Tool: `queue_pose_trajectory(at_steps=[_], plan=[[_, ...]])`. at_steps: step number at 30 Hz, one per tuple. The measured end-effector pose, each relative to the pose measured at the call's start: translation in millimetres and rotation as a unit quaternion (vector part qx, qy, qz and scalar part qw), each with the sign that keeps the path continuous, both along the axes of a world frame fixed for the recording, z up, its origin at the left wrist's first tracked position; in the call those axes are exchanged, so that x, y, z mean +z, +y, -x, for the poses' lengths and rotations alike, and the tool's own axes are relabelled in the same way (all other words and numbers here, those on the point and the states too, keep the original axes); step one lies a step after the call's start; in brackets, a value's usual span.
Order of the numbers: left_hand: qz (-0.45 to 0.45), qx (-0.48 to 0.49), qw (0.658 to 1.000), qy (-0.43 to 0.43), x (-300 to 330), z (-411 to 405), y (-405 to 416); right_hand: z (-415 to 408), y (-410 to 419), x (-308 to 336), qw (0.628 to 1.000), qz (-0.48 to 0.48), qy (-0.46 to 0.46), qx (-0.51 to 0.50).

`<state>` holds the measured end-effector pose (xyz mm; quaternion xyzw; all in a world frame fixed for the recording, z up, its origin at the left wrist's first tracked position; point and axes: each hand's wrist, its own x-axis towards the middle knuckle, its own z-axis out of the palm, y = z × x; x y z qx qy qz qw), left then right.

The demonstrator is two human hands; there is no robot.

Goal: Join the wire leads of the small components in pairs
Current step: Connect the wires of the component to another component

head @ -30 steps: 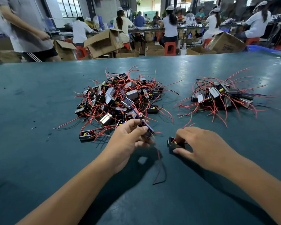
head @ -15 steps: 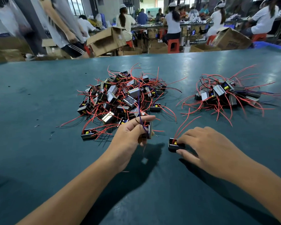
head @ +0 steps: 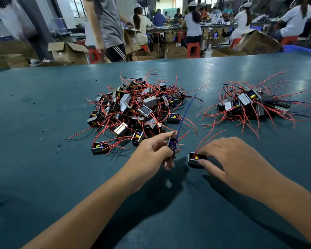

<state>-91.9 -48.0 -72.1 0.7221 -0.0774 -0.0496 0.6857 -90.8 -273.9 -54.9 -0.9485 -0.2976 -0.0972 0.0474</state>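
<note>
Head view, the only 1. Teal table (head: 43,168) fills the frame.

Left hand (head: 151,155), just left of centre: fingers curled, pinching a small component (head: 172,146) between thumb and fingertips, lifted off the surface and tilted on edge. A blue lead (head: 186,114) runs up from it toward 1 o'clock; a short red lead (head: 184,135) sticks out toward 2 o'clock.

Right hand (head: 235,159), at 3 o'clock of the left: thumb and forefinger curled round a second component (head: 194,159), which sits flat on the table. Its red leads (head: 211,136) arc up toward 1 o'clock. The 2 components are near each other but apart; their leads do not touch.

Large pile (head: 138,108) of the same parts, at 12 o'clock of the left hand, red wires tangled all over. Smaller pile (head: 250,105) at 1 o'clock of the right hand, well apart from the first.

Beyond the far table edge: a standing person (head: 106,26) at 11 o'clock, cardboard boxes (head: 68,51), seated workers (head: 192,24) at benches, red stools (head: 193,49).
</note>
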Motion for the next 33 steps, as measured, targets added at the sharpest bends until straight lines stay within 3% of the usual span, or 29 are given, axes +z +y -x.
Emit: queue_pose_trajectory(at_steps=[5,9,14,17,25,30,33], plan=[[-0.035,-0.037,0.999,-0.02,2.2,5.0,-0.4,4.2,5.3,-0.4,0.985,-0.146,-0.095,-0.002],[-0.08,-0.073,0.993,-0.053,5.0,9.3,-2.9,10.4,9.8,2.0,0.968,-0.239,-0.07,-0.001],[-0.132,-0.084,0.982,-0.101,5.9,13.4,-8.5,14.6,12.6,-0.1,0.959,-0.28,-0.001,-0.039],[-0.152,-0.082,0.977,-0.125,5.2,14.6,-9.6,14.5,14.5,1.6,0.943,-0.331,0.031,0.013],[-0.165,-0.059,0.973,-0.148,5.3,15.8,-11.7,16.2,16.9,-0.8,0.918,-0.39,0.028,0.061],[-0.175,-0.038,0.97,-0.164,5.8,18.3,-13.4,16.1,16.2,-4.2,0.931,-0.345,-0.041,0.109],[-0.148,-0.022,0.973,-0.176,5.9,20.7,-15.0,15.5,15.2,-3.9,0.9,-0.424,0.006,0.095]])
